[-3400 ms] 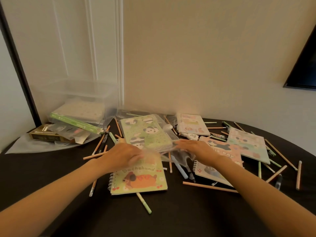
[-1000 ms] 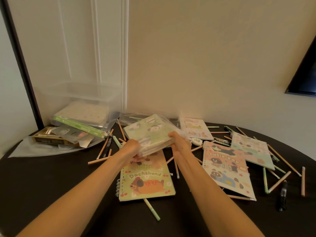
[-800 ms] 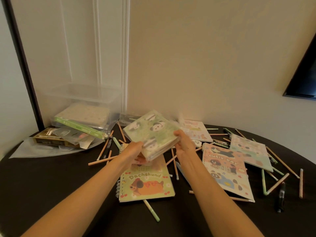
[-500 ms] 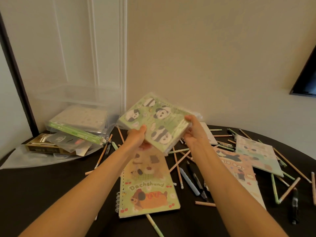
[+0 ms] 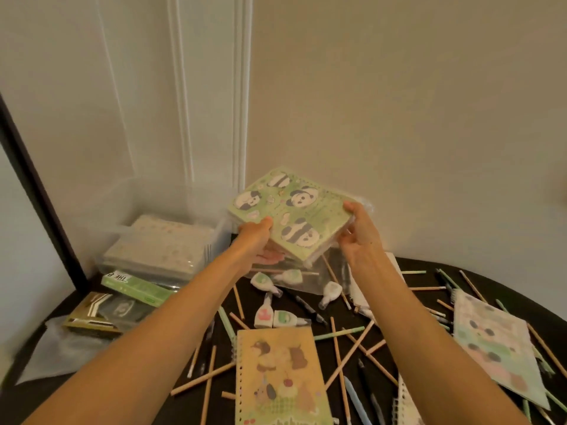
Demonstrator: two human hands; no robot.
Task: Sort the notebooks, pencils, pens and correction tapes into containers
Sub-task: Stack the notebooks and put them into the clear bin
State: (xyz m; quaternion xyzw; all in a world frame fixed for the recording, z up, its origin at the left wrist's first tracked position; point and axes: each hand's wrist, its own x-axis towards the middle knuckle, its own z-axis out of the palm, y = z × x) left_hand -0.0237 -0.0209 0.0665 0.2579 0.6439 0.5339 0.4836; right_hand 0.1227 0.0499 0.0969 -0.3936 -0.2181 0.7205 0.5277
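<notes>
We held the panda notebook pack (image 5: 293,214) up off the tabletop (image 5: 159,403), just right of the clear bin (image 5: 171,210). Left hand (image 5: 256,240) had its grip closed on the near-left edge, thumb on top; right hand (image 5: 360,231) had its grip closed on the right edge. The pack was tilted, and the loose plastic wrap looked slippery, so it could slide out and land on the correction tapes (image 5: 267,315) and pencils (image 5: 339,357) below (bin already held a flat stack (image 5: 162,243), so a crooked drop might catch on the rim).
</notes>
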